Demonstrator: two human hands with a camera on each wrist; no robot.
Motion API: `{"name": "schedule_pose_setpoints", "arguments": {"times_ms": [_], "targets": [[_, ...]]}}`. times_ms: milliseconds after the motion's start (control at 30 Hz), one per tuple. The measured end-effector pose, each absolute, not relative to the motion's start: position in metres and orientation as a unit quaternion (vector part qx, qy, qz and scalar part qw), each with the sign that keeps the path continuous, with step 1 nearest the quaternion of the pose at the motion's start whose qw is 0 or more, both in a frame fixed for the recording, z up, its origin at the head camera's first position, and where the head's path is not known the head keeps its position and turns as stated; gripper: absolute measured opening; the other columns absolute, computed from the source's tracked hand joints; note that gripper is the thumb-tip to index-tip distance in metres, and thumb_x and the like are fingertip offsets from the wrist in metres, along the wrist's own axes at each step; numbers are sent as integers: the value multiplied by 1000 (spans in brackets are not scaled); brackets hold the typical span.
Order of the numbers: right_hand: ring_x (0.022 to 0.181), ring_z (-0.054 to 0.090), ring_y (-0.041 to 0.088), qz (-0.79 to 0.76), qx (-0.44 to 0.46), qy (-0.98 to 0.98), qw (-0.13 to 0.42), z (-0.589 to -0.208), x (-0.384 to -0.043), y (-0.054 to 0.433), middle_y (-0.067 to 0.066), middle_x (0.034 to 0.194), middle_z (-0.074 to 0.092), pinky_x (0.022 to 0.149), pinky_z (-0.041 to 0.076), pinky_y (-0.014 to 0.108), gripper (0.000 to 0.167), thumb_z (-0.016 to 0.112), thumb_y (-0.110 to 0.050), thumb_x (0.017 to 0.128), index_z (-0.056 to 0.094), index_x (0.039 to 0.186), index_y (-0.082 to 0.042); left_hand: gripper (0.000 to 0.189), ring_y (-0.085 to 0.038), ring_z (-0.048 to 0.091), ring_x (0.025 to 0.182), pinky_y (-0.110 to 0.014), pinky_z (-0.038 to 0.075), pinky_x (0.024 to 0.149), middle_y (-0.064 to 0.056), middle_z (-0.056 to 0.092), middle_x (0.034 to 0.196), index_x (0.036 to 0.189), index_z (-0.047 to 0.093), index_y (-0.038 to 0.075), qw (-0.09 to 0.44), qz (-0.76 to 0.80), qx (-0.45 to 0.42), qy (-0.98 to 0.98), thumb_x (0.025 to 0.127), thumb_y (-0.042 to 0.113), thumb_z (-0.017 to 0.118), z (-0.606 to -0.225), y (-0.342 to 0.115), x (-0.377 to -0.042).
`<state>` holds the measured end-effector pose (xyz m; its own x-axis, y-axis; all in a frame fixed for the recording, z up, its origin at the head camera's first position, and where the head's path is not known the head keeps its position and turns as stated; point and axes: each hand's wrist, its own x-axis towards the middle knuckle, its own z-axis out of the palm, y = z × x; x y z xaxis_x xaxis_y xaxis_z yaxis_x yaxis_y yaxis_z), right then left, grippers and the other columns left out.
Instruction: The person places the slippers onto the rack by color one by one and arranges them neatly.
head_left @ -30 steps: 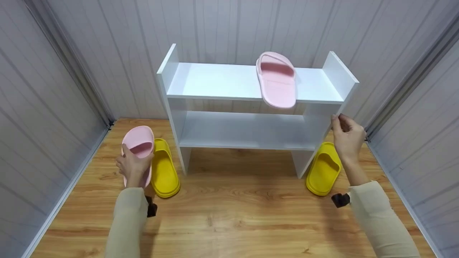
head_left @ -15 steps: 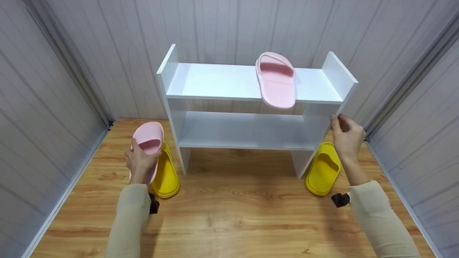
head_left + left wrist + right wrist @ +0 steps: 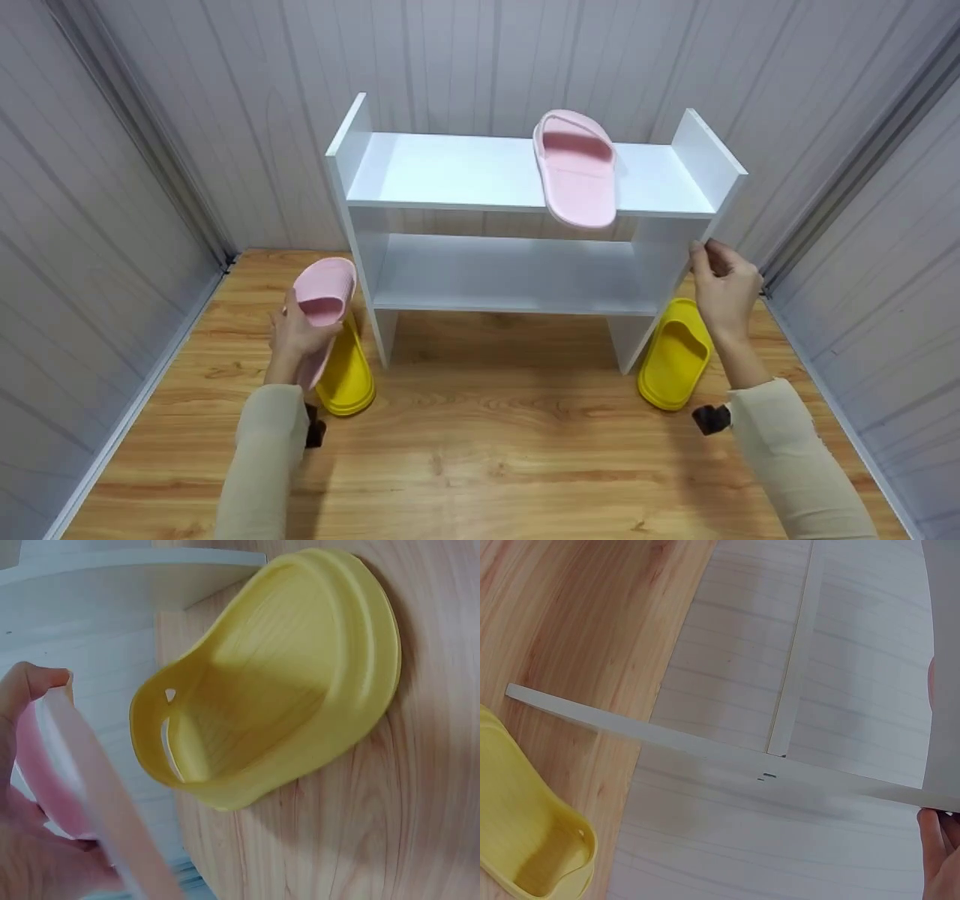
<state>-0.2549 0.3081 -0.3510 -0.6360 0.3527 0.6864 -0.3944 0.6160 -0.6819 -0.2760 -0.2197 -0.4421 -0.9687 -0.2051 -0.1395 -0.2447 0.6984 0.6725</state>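
Note:
My left hand (image 3: pixel 300 334) grips a pink slipper (image 3: pixel 324 289) by its side, with the toe pointing to the back. In the left wrist view the pink slipper (image 3: pixel 105 787) shows side-on between thumb and fingers. Below and right of it, a yellow slipper (image 3: pixel 346 375) lies on the floor, partly covered by the pink one in the head view. My right hand (image 3: pixel 726 292) has curled fingers and pinches the front edge of the right panel of a white shelf rack (image 3: pixel 480 196). In the right wrist view its fingertips (image 3: pixel 930 821) meet that panel edge.
Another pink slipper (image 3: pixel 576 171) sits on the top shelf, its heel overhanging the front edge. Beside the rack's right panel a second yellow slipper (image 3: pixel 675 356) lies on the wooden floor (image 3: pixel 480 450). Grey panelled walls (image 3: pixel 465 67) enclose the back and sides.
My left hand has carried the pink slipper to the right, from beside the yellow slipper to partly over it, close to the rack's left panel. The right hand has stayed in place.

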Motion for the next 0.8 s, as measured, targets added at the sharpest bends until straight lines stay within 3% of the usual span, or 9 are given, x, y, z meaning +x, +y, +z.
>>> {"name": "schedule_pose_setpoints", "arguments": {"times_ms": [200,600,800], "targets": [[63,56,1,438,9,-791,427,-351,-254,309,16,80,65,60,45,12,28,60,-20,84,66,91,6,106,-52,19,114,-60,21,92,-40,4,127,136,-12,2,60,367,-65,926,71,25,68,-442,-232,-272],[64,57,3,444,4,-793,418,-351,-254,310,16,83,65,60,46,13,28,59,-21,84,66,93,6,102,-50,20,110,-60,19,92,-39,6,127,134,-1,-8,100,345,28,933,66,18,71,-441,-251,-261],[66,58,2,449,7,-791,416,-350,-253,310,16,85,65,62,46,13,28,59,-20,85,65,94,5,102,-52,7,118,-64,9,93,-37,-3,134,136,-5,-4,170,346,44,922,71,22,69,-439,-261,-252]]}}
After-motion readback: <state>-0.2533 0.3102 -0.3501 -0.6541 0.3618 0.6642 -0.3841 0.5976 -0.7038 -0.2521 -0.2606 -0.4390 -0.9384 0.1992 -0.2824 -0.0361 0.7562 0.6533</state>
